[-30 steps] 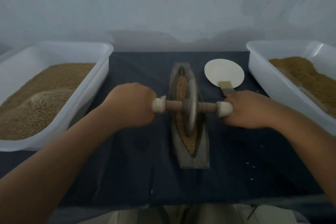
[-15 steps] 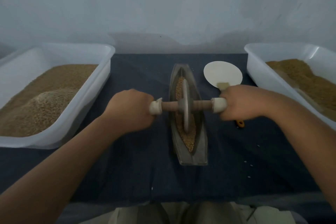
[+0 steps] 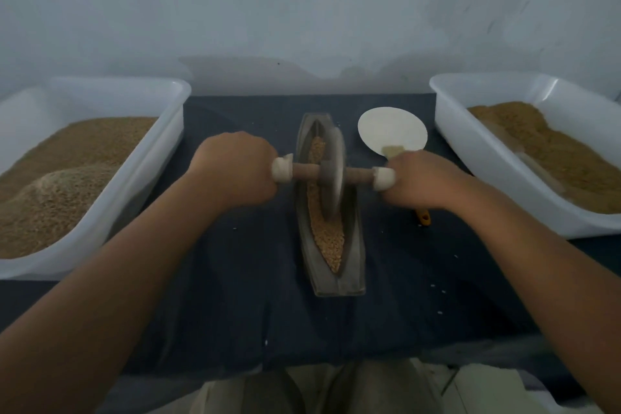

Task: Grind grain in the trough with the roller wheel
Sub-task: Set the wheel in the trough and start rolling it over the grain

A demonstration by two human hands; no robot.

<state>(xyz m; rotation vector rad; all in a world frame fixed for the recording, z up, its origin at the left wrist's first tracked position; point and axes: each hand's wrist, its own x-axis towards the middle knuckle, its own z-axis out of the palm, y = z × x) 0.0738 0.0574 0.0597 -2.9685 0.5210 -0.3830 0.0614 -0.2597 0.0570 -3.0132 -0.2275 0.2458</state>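
Left hand (image 3: 235, 168) and right hand (image 3: 423, 181) gripping the roller wheel (image 3: 332, 178) by its axle ends, fingers (image 3: 263, 185) curling round them, wheel standing on grain (image 3: 331, 239) midway along the trough (image 3: 336, 282).

Both forearms (image 3: 134, 262) are bare all the way to the left hand (image 3: 235, 168) and the right hand (image 3: 423, 181), wrists uncovered. Behind the hands, nearest the body, light khaki trousers (image 3: 336, 390) cover the person's two thighs.

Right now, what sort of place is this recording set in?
Likely a simple hand-grinding workstation: a metal trough of grain with a roller wheel on a dark cloth-covered table, flanked by a left tub and right tub of grain, against a bare wall.
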